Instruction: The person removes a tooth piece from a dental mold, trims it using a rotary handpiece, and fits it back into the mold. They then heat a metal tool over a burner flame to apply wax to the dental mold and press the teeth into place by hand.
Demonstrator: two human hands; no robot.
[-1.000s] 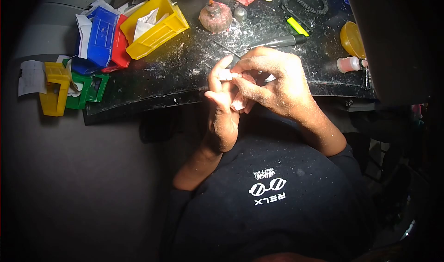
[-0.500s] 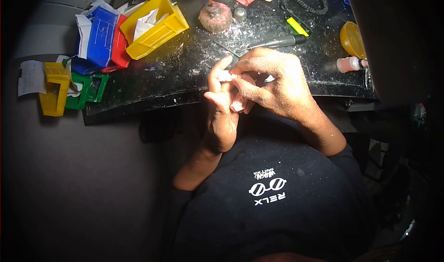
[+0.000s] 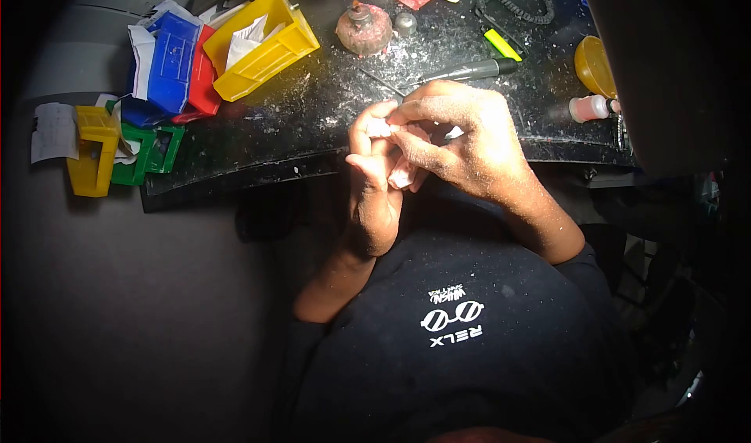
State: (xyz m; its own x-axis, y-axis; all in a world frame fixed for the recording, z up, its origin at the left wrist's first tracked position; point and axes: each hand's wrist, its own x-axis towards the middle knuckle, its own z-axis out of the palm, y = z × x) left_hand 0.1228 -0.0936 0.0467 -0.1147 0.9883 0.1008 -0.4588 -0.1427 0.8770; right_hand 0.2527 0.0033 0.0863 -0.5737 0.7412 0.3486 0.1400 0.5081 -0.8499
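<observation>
My left hand is raised just over the bench's front edge, its fingers curled round a pale pink-and-white piece whose exact kind I cannot make out. My right hand reaches across from the other side, thumb and index finger pinched at a small whitish part by the left fingertips. Whether that part belongs to the pink piece is hidden by the fingers. Something pale also shows inside the curl of the right hand. Fine white dust covers the right hand and forearm.
On the dusty black bench lie a grey-handled tool, a neon yellow marker and a spirit burner. Yellow, blue, red and green bins crowd the left. A yellow bowl and pink bottle stand right.
The left fingertips have curled slightly closer to the right hand's pinch, covering more of the whitish part. Otherwise both hands hold nearly the same place.
</observation>
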